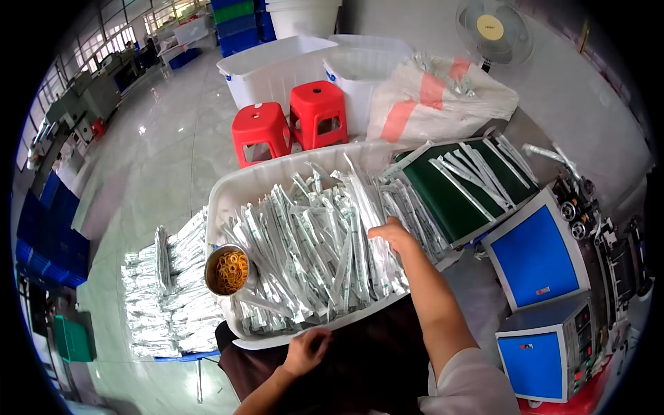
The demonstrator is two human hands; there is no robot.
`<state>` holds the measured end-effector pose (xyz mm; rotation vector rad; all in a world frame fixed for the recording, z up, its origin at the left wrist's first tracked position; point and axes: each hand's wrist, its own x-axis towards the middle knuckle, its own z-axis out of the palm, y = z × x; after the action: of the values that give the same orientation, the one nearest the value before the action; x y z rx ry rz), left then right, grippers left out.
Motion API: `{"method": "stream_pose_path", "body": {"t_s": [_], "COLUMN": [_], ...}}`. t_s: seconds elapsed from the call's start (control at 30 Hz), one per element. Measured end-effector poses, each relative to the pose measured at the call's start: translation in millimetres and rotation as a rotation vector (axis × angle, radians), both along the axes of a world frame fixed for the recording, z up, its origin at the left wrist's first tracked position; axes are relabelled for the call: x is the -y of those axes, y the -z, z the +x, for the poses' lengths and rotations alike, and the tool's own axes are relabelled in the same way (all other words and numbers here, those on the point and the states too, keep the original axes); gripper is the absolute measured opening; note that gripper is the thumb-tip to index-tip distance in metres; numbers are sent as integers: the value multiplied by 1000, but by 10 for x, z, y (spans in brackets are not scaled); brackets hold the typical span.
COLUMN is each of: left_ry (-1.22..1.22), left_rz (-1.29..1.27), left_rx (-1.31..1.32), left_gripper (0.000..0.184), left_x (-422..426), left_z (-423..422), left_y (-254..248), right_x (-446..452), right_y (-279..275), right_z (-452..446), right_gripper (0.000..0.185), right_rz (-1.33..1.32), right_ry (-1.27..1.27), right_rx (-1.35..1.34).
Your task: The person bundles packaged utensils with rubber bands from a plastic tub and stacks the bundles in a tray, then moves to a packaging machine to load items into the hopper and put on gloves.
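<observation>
Silver packets (304, 242) in a white tub (277, 339)

Nearest, the person's left hand (308, 351) curls beside the tub's rim, its contents hidden. The right hand (393, 235) touches packets inside; whether its fingers grasp any, I cannot tell. Beyond stand red stools (318, 104).

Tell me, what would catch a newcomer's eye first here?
Probably the big white tub heaped with long silvery packets, mid-picture, with the right hand at the packets and the left hand by the near rim. Then two bright red stools just beyond it, and a metal cup of yellowish rings at its left end.
</observation>
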<state>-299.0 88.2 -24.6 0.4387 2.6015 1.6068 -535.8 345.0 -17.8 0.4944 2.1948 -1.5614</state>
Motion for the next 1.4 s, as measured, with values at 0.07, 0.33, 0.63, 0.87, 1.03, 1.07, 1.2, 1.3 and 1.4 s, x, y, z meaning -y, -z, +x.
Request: {"method": "stream_pose_path", "body": {"t_s": [0.07, 0.33, 0.63, 0.87, 1.03, 1.07, 1.2, 1.3, 1.4], "left_ry": [5, 267, -95, -62, -175, -125, -172, -16, 179], "left_rz": [288, 1303, 1545, 1597, 1560, 1623, 1708, 1645, 1743], "left_rx": [275, 944, 899, 894, 908, 914, 936, 927, 981], "left_gripper": [22, 69, 44, 42, 38, 33, 31, 55, 62], "left_x": [-128, -113, 161, 316, 331, 350, 348, 290, 186], "left_z": [-210, -855, -410, -421, -434, -430, -411, -428, -395], "left_y": [241, 357, -26, 25, 2, 38, 130, 135, 109], "right_x": [13, 1014, 810, 1074, 926, 870, 896, 1034, 1414], "right_y": [209, -79, 598, 594, 655, 538, 8, 79, -271], "right_z": [-20, 2238, 643, 438, 448, 444, 960, 1759, 2423], "right_gripper": [64, 45, 47, 45, 37, 33, 23, 20, 17], "right_rz": [-81, -602, 918, 842, 745, 628, 358, 324, 297], "right_ry": [72, -341, -216, -184, -182, -200, -156, -297, -378], "right_rx": [40, -24, -354, -1, -127, -135, -216, -623, -733]}}
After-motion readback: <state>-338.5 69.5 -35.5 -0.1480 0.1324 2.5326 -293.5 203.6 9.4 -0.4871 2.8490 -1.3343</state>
